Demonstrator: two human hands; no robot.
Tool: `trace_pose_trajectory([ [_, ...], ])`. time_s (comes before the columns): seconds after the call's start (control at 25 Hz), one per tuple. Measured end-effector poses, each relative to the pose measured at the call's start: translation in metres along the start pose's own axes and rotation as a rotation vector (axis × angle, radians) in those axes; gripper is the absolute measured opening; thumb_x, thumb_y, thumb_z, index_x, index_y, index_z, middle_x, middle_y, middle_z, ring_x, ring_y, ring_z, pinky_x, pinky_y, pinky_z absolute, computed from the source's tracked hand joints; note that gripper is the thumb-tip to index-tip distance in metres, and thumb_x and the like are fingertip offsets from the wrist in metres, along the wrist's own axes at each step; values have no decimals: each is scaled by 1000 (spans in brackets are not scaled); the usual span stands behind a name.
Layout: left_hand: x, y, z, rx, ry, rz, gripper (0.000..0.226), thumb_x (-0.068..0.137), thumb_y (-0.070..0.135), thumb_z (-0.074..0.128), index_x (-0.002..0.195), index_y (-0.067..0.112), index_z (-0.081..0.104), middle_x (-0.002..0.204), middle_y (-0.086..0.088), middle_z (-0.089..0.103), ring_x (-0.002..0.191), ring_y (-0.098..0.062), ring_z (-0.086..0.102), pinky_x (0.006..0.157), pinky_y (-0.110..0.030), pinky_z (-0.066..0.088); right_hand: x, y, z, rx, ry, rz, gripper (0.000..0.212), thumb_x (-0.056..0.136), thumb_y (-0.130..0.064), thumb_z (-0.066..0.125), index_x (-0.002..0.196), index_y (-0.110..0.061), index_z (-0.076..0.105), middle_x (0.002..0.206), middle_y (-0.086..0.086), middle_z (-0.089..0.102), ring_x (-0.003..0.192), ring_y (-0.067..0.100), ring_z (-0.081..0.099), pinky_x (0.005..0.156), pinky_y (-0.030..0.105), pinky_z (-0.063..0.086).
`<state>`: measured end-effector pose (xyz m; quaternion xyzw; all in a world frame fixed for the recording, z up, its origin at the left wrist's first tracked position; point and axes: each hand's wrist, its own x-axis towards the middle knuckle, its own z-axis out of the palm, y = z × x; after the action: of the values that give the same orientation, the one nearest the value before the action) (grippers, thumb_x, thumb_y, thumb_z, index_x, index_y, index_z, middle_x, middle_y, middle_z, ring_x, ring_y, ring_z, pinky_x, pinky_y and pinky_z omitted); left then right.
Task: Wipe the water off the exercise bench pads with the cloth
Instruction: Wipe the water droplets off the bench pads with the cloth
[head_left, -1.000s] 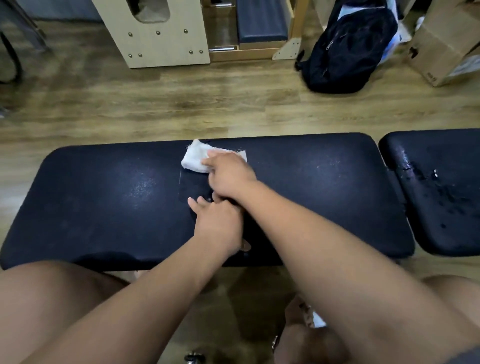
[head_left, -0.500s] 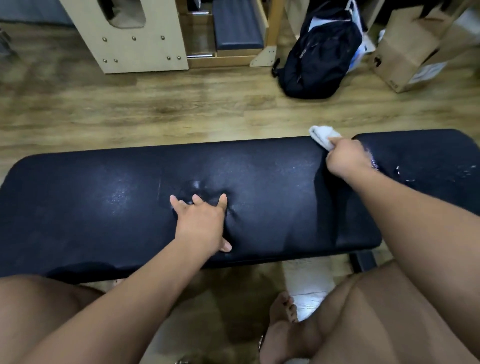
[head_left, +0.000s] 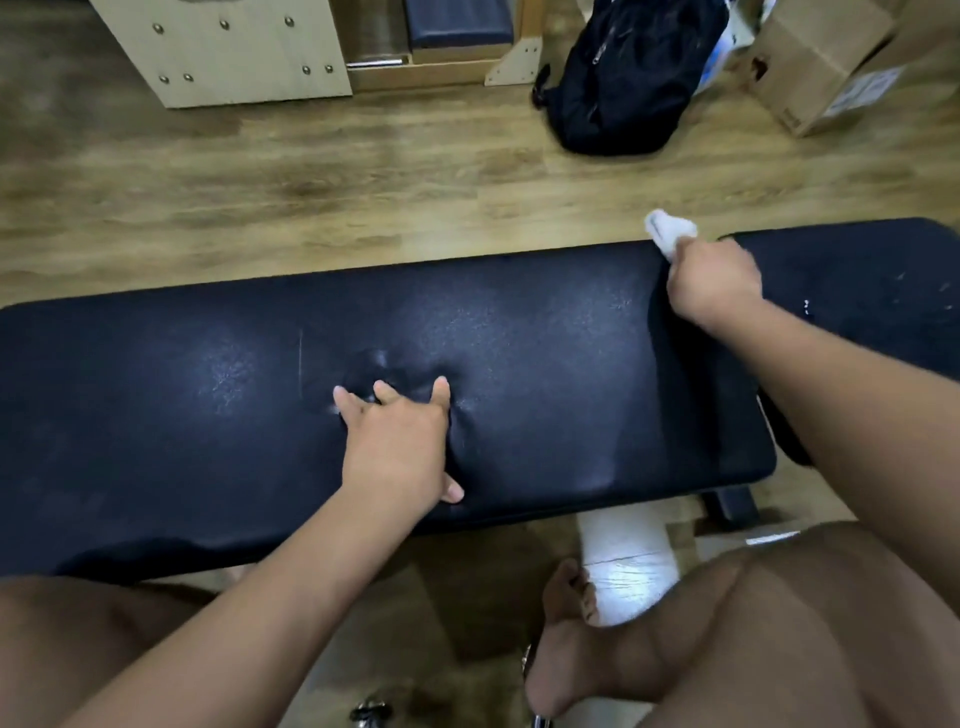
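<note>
A long black bench pad (head_left: 545, 364) stretches across the view, with a second black pad (head_left: 857, 291) to its right that carries a few water drops. My left hand (head_left: 397, 441) presses spread fingers into the middle of the long pad, denting it. My right hand (head_left: 714, 283) grips a bunched white cloth (head_left: 670, 231) at the far right end of the long pad, by the gap between the two pads. Most of the cloth is hidden inside the fist.
Wooden floor lies beyond the bench. A black backpack (head_left: 628, 78), a cardboard box (head_left: 831, 62) and a pale wooden frame (head_left: 223, 52) stand at the back. My bare legs and a foot (head_left: 576, 634) are below the bench's near edge.
My right hand has swept the cloth from the middle of the long pad to its right end. My left hand stays pressed on the middle.
</note>
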<state>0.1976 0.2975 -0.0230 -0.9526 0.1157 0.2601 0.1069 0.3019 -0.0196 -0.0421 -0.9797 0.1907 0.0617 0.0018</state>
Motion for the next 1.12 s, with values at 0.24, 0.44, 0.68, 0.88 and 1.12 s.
trace_pose_trajectory([
  [0.24,-1,2,-7,-31,0,-3,111,69,55,78,154,27,11,128,-17,53,129,-39,40,115,-62,12,29,-13,-9,207,-138,69,39,102,-24,29,130,-20,57,134,18,53,122,38,49,101,37,39],
  [0.44,-4,4,-7,-66,-6,-6,113,67,53,81,154,26,14,126,-18,55,131,-39,38,114,-65,12,-14,23,8,165,-59,43,55,87,-11,36,140,-26,40,116,13,63,105,39,57,84,38,45],
  [0.68,-8,2,-3,-71,28,5,110,67,55,79,152,28,15,129,-16,53,130,-39,40,112,-66,15,-125,44,24,84,64,17,18,91,-11,44,104,-11,56,105,19,65,99,39,58,80,41,40],
  [0.88,-2,-6,16,-77,73,-25,108,68,66,72,152,42,9,147,-22,34,129,-47,38,113,-67,6,-193,64,39,227,56,151,30,94,-18,45,119,-10,59,119,20,57,105,42,53,87,42,44],
  [1.12,-2,-8,23,-68,88,-40,103,72,69,68,152,45,6,152,-20,27,134,-46,32,112,-68,0,-191,59,42,174,27,176,34,94,-18,42,127,-12,48,126,15,53,109,38,51,92,43,41],
])
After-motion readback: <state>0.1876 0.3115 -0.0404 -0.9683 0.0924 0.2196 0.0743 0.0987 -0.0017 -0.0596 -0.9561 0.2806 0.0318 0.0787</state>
